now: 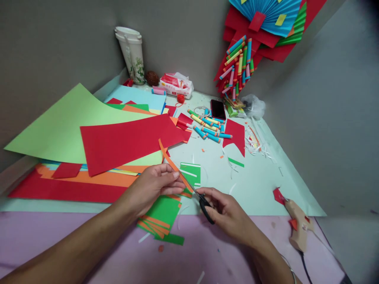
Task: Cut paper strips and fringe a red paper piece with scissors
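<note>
Between the thumb and fingers of my left hand (161, 179) is a narrow orange paper strip (167, 157), its free end rising up and to the left. My right hand (223, 207) grips black-handled scissors (204, 203), and their blades lie along the strip's lower end. Below my left hand are green paper pieces (164, 211) with several cut orange strips (154, 225) on top. Just beyond the hands lies another green piece (191, 173) with white strips on it. My fingers partly hide the blades.
Large red (127, 146) and light green sheets (59, 126) are piled at the left. Several rolled paper tubes (210, 128) lie near a phone (218, 109). A glue gun (299, 225) rests at the right. Behind are a white cup (132, 55), a tissue pack (176, 85) and a paper decoration (260, 27).
</note>
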Tool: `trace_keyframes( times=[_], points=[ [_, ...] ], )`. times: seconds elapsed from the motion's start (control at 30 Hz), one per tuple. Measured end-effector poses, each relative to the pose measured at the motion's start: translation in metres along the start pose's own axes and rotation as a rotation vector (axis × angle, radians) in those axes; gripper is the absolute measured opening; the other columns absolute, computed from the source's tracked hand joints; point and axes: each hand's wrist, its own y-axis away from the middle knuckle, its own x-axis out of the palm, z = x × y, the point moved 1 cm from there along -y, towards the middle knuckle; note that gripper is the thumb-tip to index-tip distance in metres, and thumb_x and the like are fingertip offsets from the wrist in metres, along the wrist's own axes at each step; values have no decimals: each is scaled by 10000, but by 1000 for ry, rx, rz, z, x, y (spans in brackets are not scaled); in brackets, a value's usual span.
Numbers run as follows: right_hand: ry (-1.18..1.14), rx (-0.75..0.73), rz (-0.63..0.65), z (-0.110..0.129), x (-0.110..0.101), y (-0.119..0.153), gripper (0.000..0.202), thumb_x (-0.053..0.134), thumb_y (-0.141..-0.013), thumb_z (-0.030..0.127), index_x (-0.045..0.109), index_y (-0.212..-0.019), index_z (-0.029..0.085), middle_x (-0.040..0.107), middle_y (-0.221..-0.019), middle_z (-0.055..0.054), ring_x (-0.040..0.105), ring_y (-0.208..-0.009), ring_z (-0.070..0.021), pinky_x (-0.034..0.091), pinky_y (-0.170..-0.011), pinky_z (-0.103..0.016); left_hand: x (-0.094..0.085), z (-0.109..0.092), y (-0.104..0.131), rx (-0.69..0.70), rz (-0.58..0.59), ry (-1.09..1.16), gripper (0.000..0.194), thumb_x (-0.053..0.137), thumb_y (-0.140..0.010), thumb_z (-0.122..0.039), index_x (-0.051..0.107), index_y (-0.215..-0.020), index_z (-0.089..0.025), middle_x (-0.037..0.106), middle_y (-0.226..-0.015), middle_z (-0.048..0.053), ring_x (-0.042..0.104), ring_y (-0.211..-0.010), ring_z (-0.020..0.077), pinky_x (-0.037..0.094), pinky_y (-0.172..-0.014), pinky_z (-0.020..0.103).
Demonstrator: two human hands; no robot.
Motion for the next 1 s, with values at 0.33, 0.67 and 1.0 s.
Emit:
trace_keyframes(
  times=[0.33,0.67,1.0],
  points=[
    [6,24,-9,-1,1,0,407,561,-835,102,597,-1232,182,494,-748,35,447,-649,-102,381,-597,-224,-1,4,0,-33,12,-40,136,707,-819,-243,633,-785,-135,747,-773,62,734,-763,168,598,-730,251],
    [37,16,-19,-1,-1,0,394,566,-848,127,599,-1236,184,491,-737,38,436,-644,-104,363,-593,-227,-2,0,1,-4,-2,-20,113,709,-817,-231,639,-812,-142,740,-793,41,727,-765,156,603,-761,268],
    [39,16,-20,1,-1,1,385,568,-848,137,601,-1229,179,481,-729,40,429,-640,-105,362,-595,-226,1,-1,1,2,-28,-31,98,685,-834,-209,620,-802,-143,737,-767,40,730,-735,151,600,-757,259]
  ],
)
